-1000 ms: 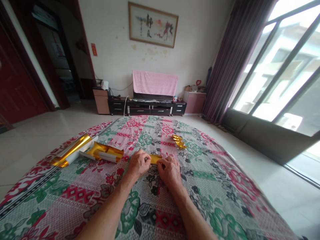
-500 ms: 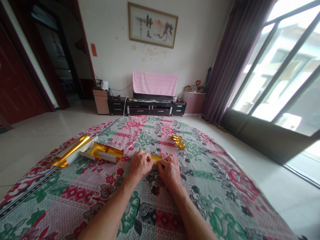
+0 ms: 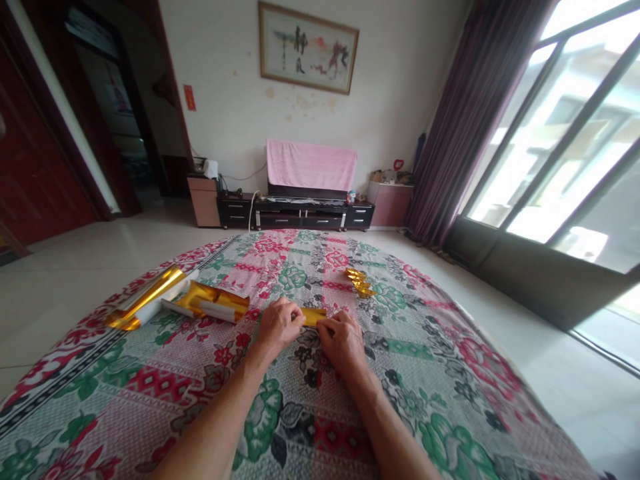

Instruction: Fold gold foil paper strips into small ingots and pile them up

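Note:
A strip of gold foil paper (image 3: pixel 314 315) lies between my two hands on the patterned cloth. My left hand (image 3: pixel 280 325) pinches its left end, thumb and fingertips together. At the right end, my right hand (image 3: pixel 343 339) grips the near edge with its fingers bent. Parts of the strip are hidden under the fingers. Several small folded gold pieces (image 3: pixel 361 284) sit in a row beyond my right hand. To the left rest curled sheets of gold paper with white backs, one a long roll (image 3: pixel 150 297), the other a shorter curl (image 3: pixel 220 303).
The round table is covered by a floral tablecloth (image 3: pixel 200 393) in red, green and grey. Past its far edge stands a low black TV cabinet (image 3: pixel 300 219) with a pink towel (image 3: pixel 311 163) above it. A purple curtain (image 3: pixel 465 120) and windows are on the right.
My fingers have shifted slightly along the gold strip, and a little more of it shows between my hands. The view has moved a bit; the other gold paper stays in place.

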The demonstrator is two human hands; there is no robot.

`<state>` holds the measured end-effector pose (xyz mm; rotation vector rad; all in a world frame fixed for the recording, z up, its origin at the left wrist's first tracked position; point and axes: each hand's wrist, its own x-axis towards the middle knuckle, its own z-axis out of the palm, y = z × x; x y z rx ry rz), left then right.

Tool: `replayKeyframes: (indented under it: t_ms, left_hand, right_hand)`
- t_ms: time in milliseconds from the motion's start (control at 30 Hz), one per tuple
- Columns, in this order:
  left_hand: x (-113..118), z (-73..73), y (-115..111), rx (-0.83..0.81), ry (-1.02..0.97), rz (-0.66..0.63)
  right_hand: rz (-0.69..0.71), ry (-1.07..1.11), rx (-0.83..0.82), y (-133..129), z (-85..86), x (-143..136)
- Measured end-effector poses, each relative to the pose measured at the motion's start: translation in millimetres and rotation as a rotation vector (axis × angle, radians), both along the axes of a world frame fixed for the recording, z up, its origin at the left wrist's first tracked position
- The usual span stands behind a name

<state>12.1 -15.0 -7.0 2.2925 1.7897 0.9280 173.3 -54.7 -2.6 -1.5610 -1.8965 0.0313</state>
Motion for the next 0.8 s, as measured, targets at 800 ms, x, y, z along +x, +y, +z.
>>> replayKeyframes:
  t_ms: [800]
  left_hand:
    - [4.4,0.8,-3.9,0.024,0.015,0.042]
  right_hand:
    - [0.010,0.143,0.091,-1.9,1.7,5.3]
